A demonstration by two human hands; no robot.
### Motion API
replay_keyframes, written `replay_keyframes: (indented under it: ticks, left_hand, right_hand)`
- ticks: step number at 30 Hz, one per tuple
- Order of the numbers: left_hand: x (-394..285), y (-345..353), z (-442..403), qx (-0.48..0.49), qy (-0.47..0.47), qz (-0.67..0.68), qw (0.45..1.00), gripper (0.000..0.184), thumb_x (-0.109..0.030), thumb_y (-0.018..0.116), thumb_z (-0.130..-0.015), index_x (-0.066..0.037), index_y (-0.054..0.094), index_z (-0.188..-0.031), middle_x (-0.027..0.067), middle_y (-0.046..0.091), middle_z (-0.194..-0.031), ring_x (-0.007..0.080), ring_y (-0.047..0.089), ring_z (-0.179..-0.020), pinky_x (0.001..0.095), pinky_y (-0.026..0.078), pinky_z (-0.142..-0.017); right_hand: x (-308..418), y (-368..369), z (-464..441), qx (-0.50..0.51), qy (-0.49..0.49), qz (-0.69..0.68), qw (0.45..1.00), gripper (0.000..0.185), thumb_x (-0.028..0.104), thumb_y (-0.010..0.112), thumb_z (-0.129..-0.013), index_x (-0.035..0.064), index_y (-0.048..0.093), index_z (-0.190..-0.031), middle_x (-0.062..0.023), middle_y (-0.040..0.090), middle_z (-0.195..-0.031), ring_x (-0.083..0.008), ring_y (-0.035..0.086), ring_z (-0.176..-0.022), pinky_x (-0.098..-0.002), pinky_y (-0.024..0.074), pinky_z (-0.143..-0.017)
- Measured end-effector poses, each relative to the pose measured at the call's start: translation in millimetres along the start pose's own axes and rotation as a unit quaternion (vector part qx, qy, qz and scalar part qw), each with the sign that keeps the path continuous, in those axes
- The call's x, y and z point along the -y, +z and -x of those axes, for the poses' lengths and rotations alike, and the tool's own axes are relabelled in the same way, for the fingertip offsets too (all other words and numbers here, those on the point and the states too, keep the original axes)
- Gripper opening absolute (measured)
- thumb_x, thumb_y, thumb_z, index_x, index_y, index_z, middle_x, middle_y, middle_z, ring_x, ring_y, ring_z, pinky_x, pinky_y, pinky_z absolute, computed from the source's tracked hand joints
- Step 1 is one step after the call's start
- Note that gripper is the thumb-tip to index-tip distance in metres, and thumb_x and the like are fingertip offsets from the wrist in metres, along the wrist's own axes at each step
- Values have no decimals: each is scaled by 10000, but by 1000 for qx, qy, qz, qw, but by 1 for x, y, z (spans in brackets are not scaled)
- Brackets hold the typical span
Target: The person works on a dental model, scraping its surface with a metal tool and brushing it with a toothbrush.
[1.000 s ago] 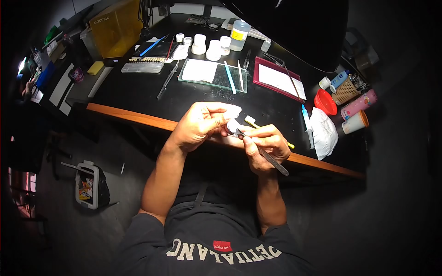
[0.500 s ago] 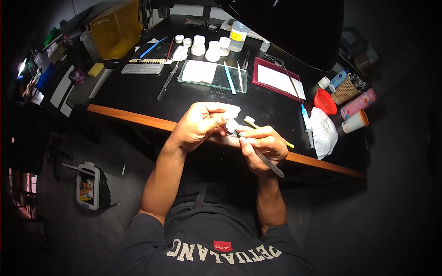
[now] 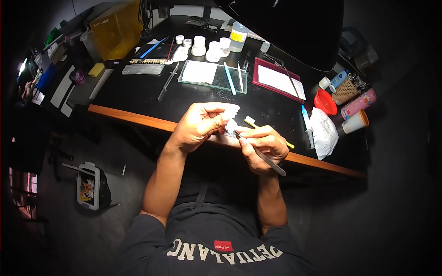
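Observation:
My left hand [image 3: 200, 124] pinches a small white piece [image 3: 231, 112], bright under the light, above the desk's front edge. Below it is another whitish part [image 3: 230, 126] whose details are washed out. My right hand [image 3: 264, 146] is closed round a dark, slim metal tool [image 3: 271, 164], its handle slanting down to the right. The tool's tip meets or nearly meets the lower white part. Just behind my right hand a yellow toothbrush [image 3: 250, 121] lies on the desk, partly covered by the fingers.
Beyond my hands lie a glass plate [image 3: 221, 82] with white paper and tools, and a maroon tray [image 3: 261, 82]. White jars [image 3: 213, 51] stand behind. At right are a syringe [image 3: 307, 124], a white bag [image 3: 323, 133] and a red bowl [image 3: 325, 101]. A bin [image 3: 94, 186] stands at lower left.
Over the last second my right hand and the tool have shifted slightly, the handle's end moving a little left. My left hand stays almost still, and the white lower part looks slightly turned.

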State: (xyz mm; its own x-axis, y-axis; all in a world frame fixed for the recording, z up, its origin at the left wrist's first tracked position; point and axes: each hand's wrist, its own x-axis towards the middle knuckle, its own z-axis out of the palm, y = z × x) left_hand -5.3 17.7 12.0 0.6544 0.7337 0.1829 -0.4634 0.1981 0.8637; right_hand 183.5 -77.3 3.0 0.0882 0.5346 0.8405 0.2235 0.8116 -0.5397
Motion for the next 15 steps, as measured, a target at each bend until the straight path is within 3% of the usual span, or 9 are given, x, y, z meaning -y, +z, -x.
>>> replay_keyframes:
  ticks: [15]
  left_hand:
    - [3, -4, 0, 15, 9, 5, 1000, 352, -117, 757, -1055, 54, 722, -1360, 46, 768, -1019, 68, 676, -848, 218, 562, -753]
  right_hand:
    - [1, 0, -2, 9, -18, 23, 1000, 183, -126, 801, -890, -7, 671, -940, -196, 752, -954, -331, 822, -923, -417, 688, -862]
